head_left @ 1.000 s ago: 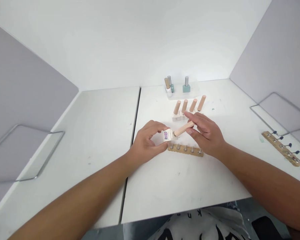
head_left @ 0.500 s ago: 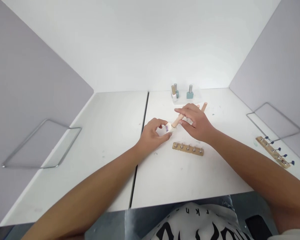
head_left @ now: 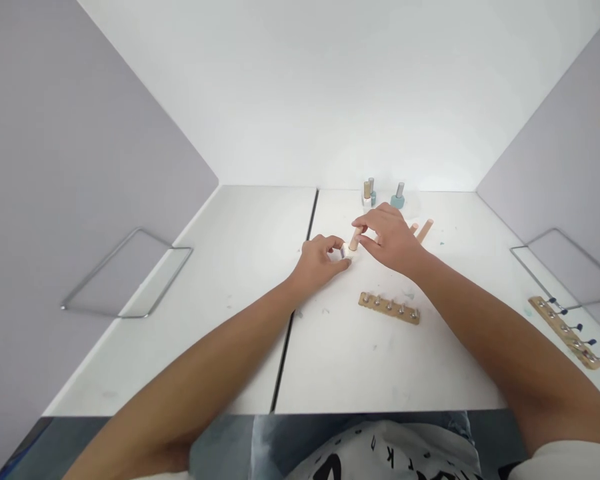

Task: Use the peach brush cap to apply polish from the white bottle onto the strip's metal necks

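A small white bottle [head_left: 346, 252] is held between the thumb and fingers of my left hand [head_left: 320, 262], near the middle of the white table [head_left: 330, 360]. My right hand [head_left: 387, 237] grips a peach-coloured cap [head_left: 356, 238] that meets the bottle's neck; whether the two are joined cannot be made out. Nearer to me lies a wooden strip [head_left: 389, 308] with a row of small metal pegs. Beyond my right hand, a peach stick [head_left: 425, 231] and part of another show on the table.
Nail polish bottles, one white with a gold cap [head_left: 367, 195] and one teal [head_left: 397, 200], stand at the back. A second strip [head_left: 565, 332] bearing dark blue tips lies far right. Wire frames [head_left: 130, 273] project from both side walls.
The whole view has shifted, moving the table's contents rightward. The peach cap in my right hand now stands more upright over the bottle. My left hand still holds the bottle.
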Demonstrator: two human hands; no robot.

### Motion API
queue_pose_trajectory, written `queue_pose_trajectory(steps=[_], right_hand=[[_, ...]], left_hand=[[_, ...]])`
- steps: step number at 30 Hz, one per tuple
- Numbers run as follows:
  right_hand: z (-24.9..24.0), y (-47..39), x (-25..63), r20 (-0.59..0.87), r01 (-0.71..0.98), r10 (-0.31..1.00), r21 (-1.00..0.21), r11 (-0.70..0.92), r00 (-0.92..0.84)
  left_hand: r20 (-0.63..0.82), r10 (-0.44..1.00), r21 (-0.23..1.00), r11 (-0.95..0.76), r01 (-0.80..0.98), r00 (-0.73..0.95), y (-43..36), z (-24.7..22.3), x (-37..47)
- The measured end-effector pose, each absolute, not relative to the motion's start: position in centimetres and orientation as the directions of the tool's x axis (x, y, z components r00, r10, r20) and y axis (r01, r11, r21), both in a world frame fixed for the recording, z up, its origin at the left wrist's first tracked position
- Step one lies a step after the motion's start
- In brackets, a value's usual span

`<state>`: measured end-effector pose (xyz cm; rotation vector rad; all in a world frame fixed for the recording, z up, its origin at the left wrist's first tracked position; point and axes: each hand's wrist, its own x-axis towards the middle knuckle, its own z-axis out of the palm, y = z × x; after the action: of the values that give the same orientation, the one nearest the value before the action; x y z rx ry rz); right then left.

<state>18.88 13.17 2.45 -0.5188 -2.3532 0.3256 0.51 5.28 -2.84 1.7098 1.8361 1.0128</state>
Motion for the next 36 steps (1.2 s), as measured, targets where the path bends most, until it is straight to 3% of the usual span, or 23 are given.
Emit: queue_pose_trajectory(steps=[6, 10, 16, 21, 26, 36], right_hand=[[2.5, 13.5, 18.8, 0.495, 0.405, 0.509, -0.309, 0.861, -0.704], [2.9, 13.5, 18.8, 0.432, 0.51, 0.523, -0.156, 0.846, -0.735], [2.8, 13.5, 18.8, 0.421, 0.528, 0.452, 0.079, 0.845, -0.786], [2.4, 13.3, 18.9, 0.455, 0.536, 0.413, 0.183, 0.824, -0.789], [3.6, 12.9, 19.6, 0.551, 0.546, 0.395, 0.134, 0.827, -0.735], [5.9, 7.3, 28.2, 0.784, 0.416, 0.37, -0.158, 0.895, -0.499]], left_hand=[[0.146, 0.983, 0.666, -0.012, 0.746, -0.115, 6.6, -2.9, 0.5], [0.118, 0.985, 0.617, 0.027, 0.787, -0.127, 7.4, -2.9, 0.8], [0.092, 0.982, 0.57, 0.083, 0.818, -0.163, 8.4, -3.4, 0.9], [0.072, 0.984, 0.543, 0.101, 0.834, -0.166, 8.5, -3.5, 0.9], [0.067, 0.985, 0.537, 0.1, 0.838, -0.161, 8.5, -3.4, 1.0], [0.095, 0.975, 0.601, 0.106, 0.792, -0.203, 7.4, -2.7, 0.2]])
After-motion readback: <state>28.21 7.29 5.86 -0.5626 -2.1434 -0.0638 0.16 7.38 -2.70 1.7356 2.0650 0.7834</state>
